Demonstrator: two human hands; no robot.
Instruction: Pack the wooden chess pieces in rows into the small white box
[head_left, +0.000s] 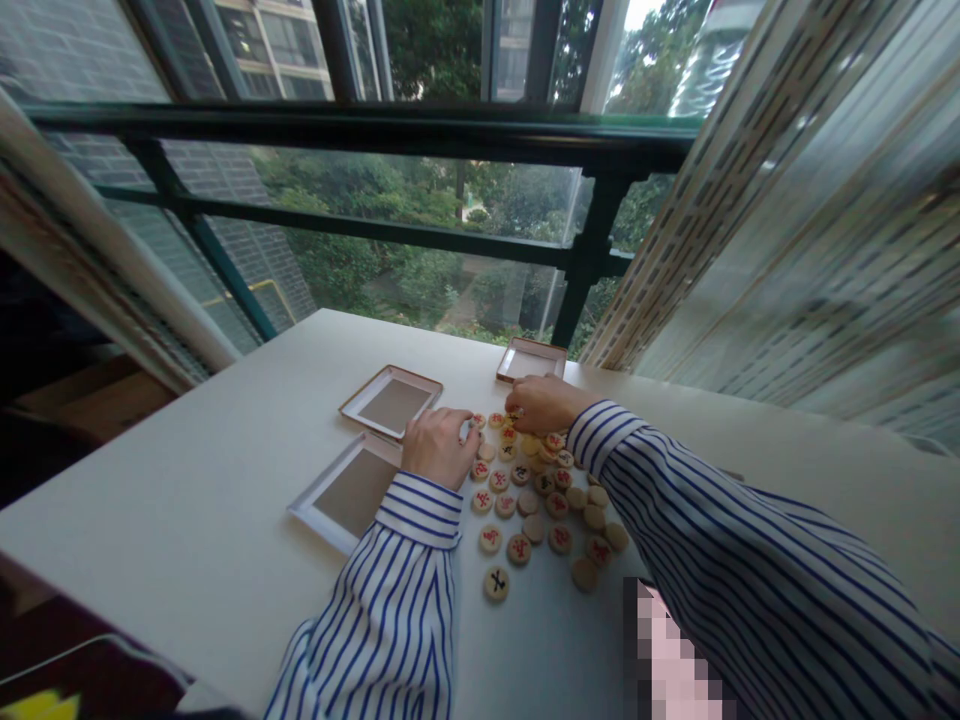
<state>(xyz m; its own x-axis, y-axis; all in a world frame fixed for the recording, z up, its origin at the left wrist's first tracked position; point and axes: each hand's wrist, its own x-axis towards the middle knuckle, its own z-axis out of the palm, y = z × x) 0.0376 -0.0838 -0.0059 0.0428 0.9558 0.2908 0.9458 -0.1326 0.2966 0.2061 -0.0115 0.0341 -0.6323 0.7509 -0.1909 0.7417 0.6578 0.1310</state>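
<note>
Many round wooden Chinese chess pieces (499, 480) lie in a loose spread on the white table, some showing red or black characters and others plain side up. At the spread's far left edge, my left hand (439, 445) is curled, thumb and forefinger closing on a red-marked Chinese chess piece (478, 420). My right hand (551, 402) reaches across the far side with fingers bent down onto another Chinese chess piece (514, 416), partly hidden by the fingertips. Nearest to me lies a black-marked piece (496, 583). My right sleeve covers part of the spread's right side.
Left of the pieces, two shallow open box trays (341, 403) (300, 505) lie on the white table (187, 480). A smaller box tray (501, 372) is behind my right hand. A green railing (375, 125) and window stand past the far edge, with curtains at both sides.
</note>
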